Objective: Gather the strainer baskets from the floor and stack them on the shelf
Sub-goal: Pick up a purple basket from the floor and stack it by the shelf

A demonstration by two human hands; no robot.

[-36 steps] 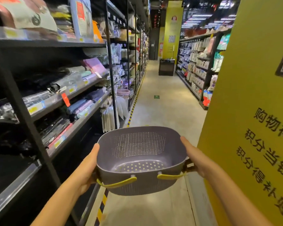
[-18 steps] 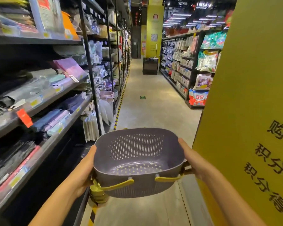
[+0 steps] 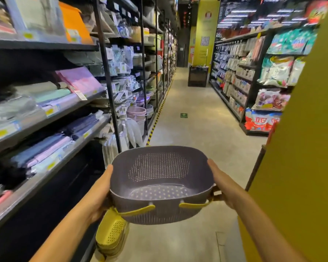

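Basket: a grey-purple plastic strainer basket (image 3: 160, 186), squarish with rounded corners, fine holes in its far wall and larger ones across its bottom.
Handles: two curved yellow plastic handles (image 3: 138, 211) clipped to the near wall, one swinging out to each side.
Where it is: held in the air at the lower middle of the view, open side up and tipped slightly towards the camera – above the aisle floor, on no shelf.
Left hand (image 3: 98, 195): palm flat against the basket's left wall, thumb lying up along the rim; the fingers pass under the basket and are hidden.
Right hand (image 3: 222, 186): thumb laid along the right rim, fingers curled round the side at the handle's end, clasping it.
Second stack: yellow perforated plastic baskets (image 3: 112, 235) nested together, low down just beneath the left wrist, beside the foot of the shelving.
Floor: pale smooth concrete floor (image 3: 193, 129), with black-and-yellow striped tape (image 3: 155, 121) along its left edge and a small green sticker (image 3: 183, 115) further down.
Left side: dark metal shelving (image 3: 51, 118) holding folded cloths in plastic wrap; further along, stacked pink plastic tubs (image 3: 136, 111).
Right side: a large yellow panel (image 3: 301, 148) close by – beyond it, shelves of packaged goods (image 3: 254, 82).
Far end: a dark low cabinet (image 3: 198, 76) before a yellow pillar.
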